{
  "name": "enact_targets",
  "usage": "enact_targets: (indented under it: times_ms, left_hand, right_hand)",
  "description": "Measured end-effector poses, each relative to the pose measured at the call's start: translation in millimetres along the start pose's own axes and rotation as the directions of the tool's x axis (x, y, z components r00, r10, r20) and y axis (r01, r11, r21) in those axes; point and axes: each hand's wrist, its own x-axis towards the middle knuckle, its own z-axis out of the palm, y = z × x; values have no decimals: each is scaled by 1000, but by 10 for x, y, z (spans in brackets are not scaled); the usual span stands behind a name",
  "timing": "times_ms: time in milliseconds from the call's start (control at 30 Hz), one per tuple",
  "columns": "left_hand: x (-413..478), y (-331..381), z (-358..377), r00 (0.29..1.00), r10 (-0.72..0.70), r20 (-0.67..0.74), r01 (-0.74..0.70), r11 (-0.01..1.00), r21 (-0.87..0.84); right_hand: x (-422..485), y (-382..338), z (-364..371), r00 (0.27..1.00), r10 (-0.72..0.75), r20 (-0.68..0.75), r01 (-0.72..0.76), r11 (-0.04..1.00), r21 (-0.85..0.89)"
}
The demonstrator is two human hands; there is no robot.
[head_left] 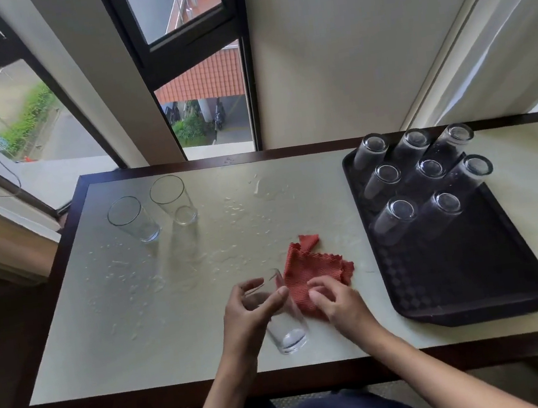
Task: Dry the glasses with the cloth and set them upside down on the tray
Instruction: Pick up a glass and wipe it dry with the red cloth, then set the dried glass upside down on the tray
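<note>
Drying is about to start on the clear glass (287, 332) at lower centre. The left hand (251, 310) grips it near the rim, tilted above the wet desk (139, 325). The right hand (340, 301) curls onto the red cloth (307, 267) beside it and seems to pinch a fold. Next, the cloth needs to be pushed into the glass's mouth. Eight inverted glasses (394, 220) stand on the tray (481, 295) at right.

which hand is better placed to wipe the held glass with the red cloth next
Right, most likely. The right hand has its fingers curled on the red textured cloth, which lies against the clear drinking glass. The left hand is busy gripping that glass near its rim.
</note>
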Motion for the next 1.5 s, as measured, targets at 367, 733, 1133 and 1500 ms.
enact_targets:
  times_ms: [367,733,1133,1500]
  left_hand:
    - [33,-220,755,973,-52,225,51,999,9]
    - [440,-484,722,964,8,266,-261,228,938]
    - [490,-579,662,947,-4,321,-320,72,945]
    - [537,-679,629,939,16,342,-343,80,936]
  right_hand:
    - [-353,247,-579,903,136,408,-428,372,824]
    - [-408,397,-2179,933,266,-241,-226,957,182]
    - [333,315,-3009,781,178,-598,-417,862,-288]
    - [603,483,-2915,747,211,-631,-466,842,-270]
